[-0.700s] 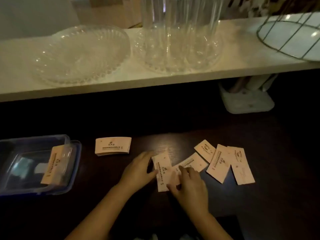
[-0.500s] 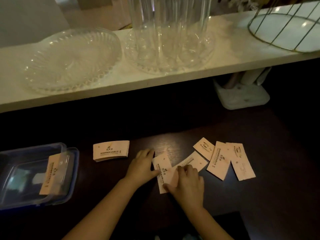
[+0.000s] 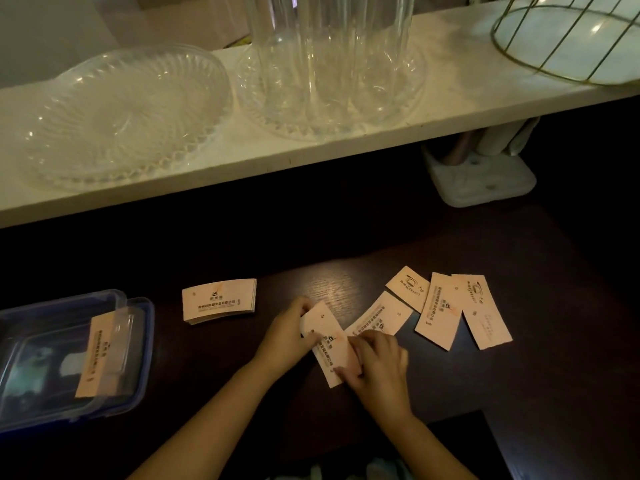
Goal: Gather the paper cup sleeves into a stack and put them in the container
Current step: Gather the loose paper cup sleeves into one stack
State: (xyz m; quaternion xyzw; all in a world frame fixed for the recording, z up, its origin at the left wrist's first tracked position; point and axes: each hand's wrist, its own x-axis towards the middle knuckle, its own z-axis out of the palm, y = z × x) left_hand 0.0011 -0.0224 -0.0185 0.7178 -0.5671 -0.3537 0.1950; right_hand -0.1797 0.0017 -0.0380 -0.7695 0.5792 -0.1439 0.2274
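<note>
Flat beige paper cup sleeves lie on a dark table. One sleeve (image 3: 329, 344) is pinched between my left hand (image 3: 285, 336) at its left edge and my right hand (image 3: 375, 365) at its lower right. Another sleeve (image 3: 381, 317) lies partly under my right hand. Three loose sleeves (image 3: 440, 310) fan out to the right. A neat stack of sleeves (image 3: 220, 301) rests left of my hands. The clear blue-rimmed container (image 3: 138, 358) sits at the far left with sleeves (image 3: 95, 355) inside it.
A white shelf (image 3: 311, 150) runs above the table, carrying a glass plate (image 3: 121, 116), a second plate with tall glasses (image 3: 329, 64) and a wire basket (image 3: 571, 39). A white holder (image 3: 485, 181) stands under the shelf at the right.
Both hands stayed on the same sleeve and shifted it slightly. My right hand slid down along its lower edge. The camera tilted a little.
</note>
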